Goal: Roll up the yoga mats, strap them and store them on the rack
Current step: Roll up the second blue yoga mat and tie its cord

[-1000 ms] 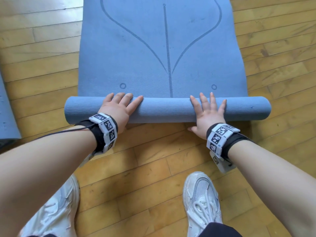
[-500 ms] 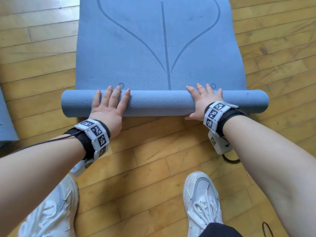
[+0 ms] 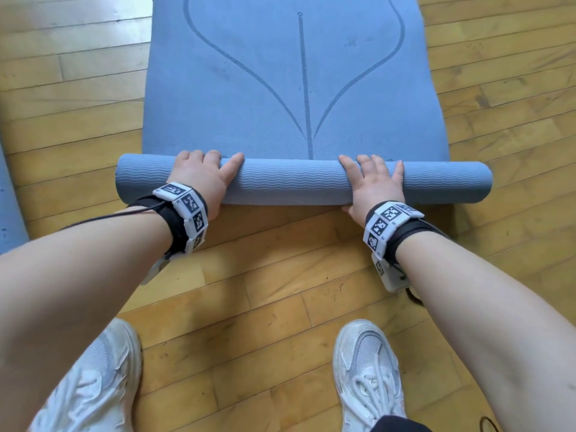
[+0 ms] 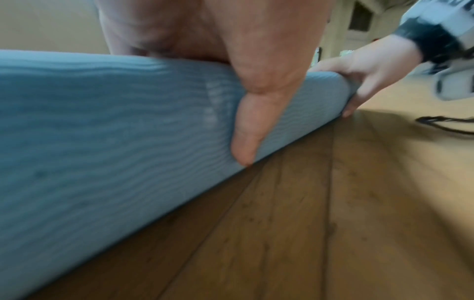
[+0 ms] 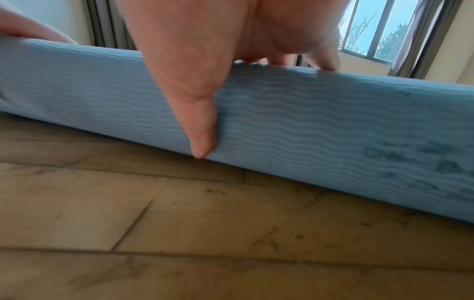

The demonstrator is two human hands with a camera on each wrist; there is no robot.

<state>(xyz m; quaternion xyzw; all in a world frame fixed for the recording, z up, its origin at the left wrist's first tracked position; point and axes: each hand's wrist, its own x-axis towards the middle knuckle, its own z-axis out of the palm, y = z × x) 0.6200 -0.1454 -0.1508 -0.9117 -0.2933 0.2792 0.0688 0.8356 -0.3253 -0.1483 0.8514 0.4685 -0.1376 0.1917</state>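
Yoga mat lies on the wooden floor, blue, partly rolled. Rolled part sits at the near end, long axis running left-right across our view; the flat part stretches away to the far side, line pattern facing up. Wavy ribbed underside faces out on the roll.

We have both hands on the roll. Left hand sits left of centre, fingers draped over the top toward the far side, thumb down the near face. In the left wrist view the thumb presses flat on the ribbed surface, tip almost at the floor line. Right hand sits right of centre, same pose: fingers spread over the top, thumb down the near face, tip close to the floor.

Grip state, both sides: fingers curved around the roll, thumb opposing; each hand holds the roll, nothing else.

Roll ends stick out past both hands; right end reaches further right than the flat part's edge.

Our white sneakers stand near, well apart from the roll. Second blue mat edge shows at far left. Window visible behind the roll in the right wrist view.
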